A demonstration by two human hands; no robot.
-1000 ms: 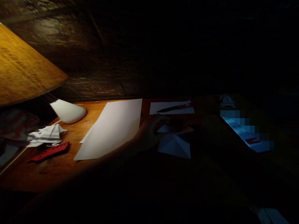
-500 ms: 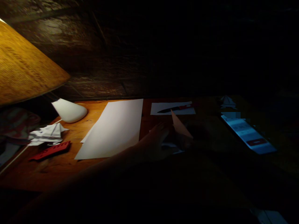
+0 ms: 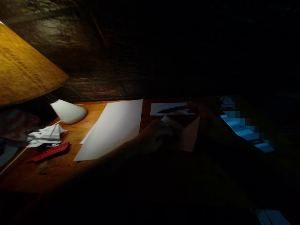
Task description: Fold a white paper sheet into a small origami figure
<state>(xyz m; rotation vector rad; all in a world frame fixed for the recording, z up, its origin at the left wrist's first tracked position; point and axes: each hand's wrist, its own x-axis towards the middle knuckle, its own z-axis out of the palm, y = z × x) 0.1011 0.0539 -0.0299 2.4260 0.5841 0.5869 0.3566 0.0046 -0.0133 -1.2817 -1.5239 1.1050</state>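
Observation:
In dim light my left hand [image 3: 158, 134] has its fingers curled at the left side of a folded piece of paper [image 3: 190, 137]. The paper's right flap stands up, tilted. My right hand [image 3: 201, 111] is at the upper right, dark against the background, its fingers by the knife's handle and just above the flap's corner. Whether it touches either one I cannot make out. The knife [image 3: 168, 110], dark-bladed with a reddish handle, lies on a small white sheet [image 3: 154, 107] behind the folded paper.
Left of my hands lie large white sheets [image 3: 114, 128]. Further left are a red slotted object [image 3: 50, 152], a crumpled folded paper [image 3: 47, 136] and a lamp's white base [image 3: 69, 112] under a yellow shade [image 3: 28, 68]. To the right are a lit phone [image 3: 243, 131] and another folded paper [image 3: 227, 102].
My right hand has moved up and away toward the knife's handle. My left hand's fingers have curled in. The folded paper has turned and spread, its flap now leaning right.

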